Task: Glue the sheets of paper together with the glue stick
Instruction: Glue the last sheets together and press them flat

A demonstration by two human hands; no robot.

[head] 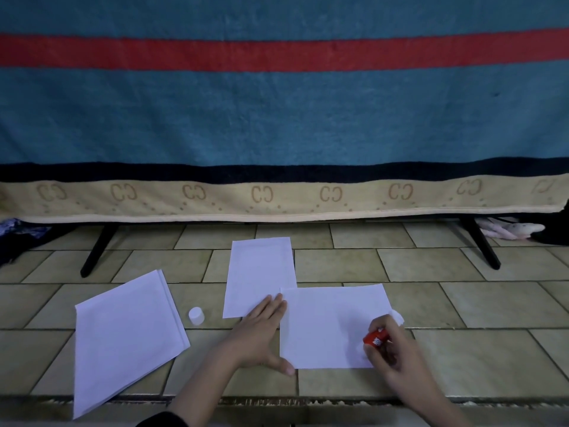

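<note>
Three lots of white paper lie on the tiled floor (480,303) in front of us. Farthest left is a stack of sheets (126,337), turned at an angle, its near corner close to the floor's front edge and its far right edge showing several offset layers. Just right of that stack stands a small white cap (196,315), upright on a tile and apart from every sheet, with bare tile around it. Next comes an upright sheet (258,272) in the middle, whose lower right corner is overlapped by a wide sheet (329,325). Our left hand (261,331) rests flat at that wide sheet's left edge, fingers straight and close together over the upright sheet, thumb pressing the near left corner. Our right hand (391,346) grips the red glue stick (376,336), fingers curled round it, over the wide sheet's right edge near its near right corner; we cannot tell whether the tip touches the paper. Right of that hand the tiles run open to a black stand leg (483,245). Behind everything hangs a blue blanket (277,118) with a red stripe.
</note>
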